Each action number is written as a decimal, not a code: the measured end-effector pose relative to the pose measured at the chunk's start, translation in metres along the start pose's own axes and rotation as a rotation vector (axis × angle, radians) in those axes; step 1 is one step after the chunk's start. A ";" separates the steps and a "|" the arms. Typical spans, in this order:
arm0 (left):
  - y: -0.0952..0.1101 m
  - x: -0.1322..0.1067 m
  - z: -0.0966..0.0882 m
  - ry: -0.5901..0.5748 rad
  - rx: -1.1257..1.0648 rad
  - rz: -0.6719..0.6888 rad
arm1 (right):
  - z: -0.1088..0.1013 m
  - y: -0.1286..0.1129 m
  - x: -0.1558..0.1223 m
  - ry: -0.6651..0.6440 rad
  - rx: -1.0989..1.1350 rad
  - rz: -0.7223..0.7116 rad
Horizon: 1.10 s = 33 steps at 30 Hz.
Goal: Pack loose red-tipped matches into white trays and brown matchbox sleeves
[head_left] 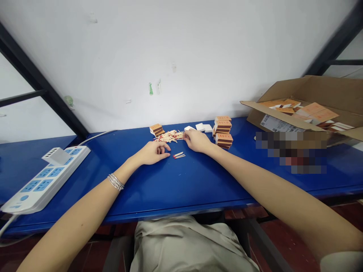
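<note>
My left hand [154, 152] rests on the blue table [176, 181] with its fingers curled loosely, and a few matches [179, 155] lie just right of its fingertips. My right hand [196, 140] reaches to the edge of a loose pile of red-tipped matches [169, 136], fingers bent and pinched at the pile. What the fingers hold is too small to see. A short stack of orange matchboxes [156, 129] sits behind the pile. A taller stack of orange matchboxes [223, 131] stands right of my right hand. White inner trays [202, 127] lie between them.
A white power strip [45, 177] with blue sockets lies at the left, its cable running back to the wall. An open cardboard box [312, 109] of matchboxes sits at the right. The white wall stands close behind the table.
</note>
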<state>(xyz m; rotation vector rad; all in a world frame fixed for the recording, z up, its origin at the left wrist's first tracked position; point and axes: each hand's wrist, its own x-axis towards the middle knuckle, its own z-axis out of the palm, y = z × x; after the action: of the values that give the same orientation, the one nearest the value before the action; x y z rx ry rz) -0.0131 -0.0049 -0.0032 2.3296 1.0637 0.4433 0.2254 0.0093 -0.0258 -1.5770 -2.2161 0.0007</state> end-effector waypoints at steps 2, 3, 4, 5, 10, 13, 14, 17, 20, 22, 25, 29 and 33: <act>-0.001 0.000 0.000 -0.001 0.000 0.000 | 0.001 0.000 0.001 -0.010 -0.004 -0.012; -0.001 0.000 0.000 -0.001 -0.002 -0.003 | 0.001 0.000 0.001 -0.017 -0.004 -0.015; 0.000 0.000 0.000 -0.002 -0.006 -0.006 | 0.001 0.000 0.001 -0.022 -0.005 -0.017; 0.000 0.000 0.000 -0.004 -0.009 -0.010 | 0.001 0.001 0.001 -0.025 -0.005 -0.019; 0.002 0.000 0.000 -0.002 -0.011 -0.012 | -0.007 0.001 -0.003 -0.106 0.059 -0.073; 0.003 -0.001 -0.001 -0.001 -0.012 -0.010 | -0.015 -0.003 -0.009 -0.210 0.128 -0.108; 0.003 -0.001 -0.001 -0.001 -0.010 -0.008 | -0.016 -0.005 -0.011 -0.233 0.148 -0.116; 0.003 -0.001 -0.001 -0.003 0.000 -0.004 | -0.019 -0.012 -0.016 -0.261 0.204 -0.162; 0.002 -0.001 -0.001 -0.004 0.001 -0.001 | -0.018 -0.016 -0.017 -0.293 0.261 -0.206; 0.001 0.000 0.000 -0.003 0.002 0.001 | -0.018 -0.013 -0.015 -0.276 0.295 -0.186; 0.000 0.000 0.000 -0.003 -0.001 -0.008 | -0.017 -0.002 -0.010 -0.139 0.248 -0.061; 0.000 0.000 0.000 -0.008 0.002 -0.011 | -0.012 0.014 -0.004 -0.028 0.100 0.089; -0.001 0.000 -0.001 -0.004 0.006 0.004 | -0.006 0.015 -0.002 -0.007 0.038 0.104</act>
<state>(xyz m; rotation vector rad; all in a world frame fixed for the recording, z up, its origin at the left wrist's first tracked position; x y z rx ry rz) -0.0142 -0.0039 -0.0034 2.3370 1.0600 0.4381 0.2414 0.0110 -0.0244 -1.6723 -2.1236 0.0780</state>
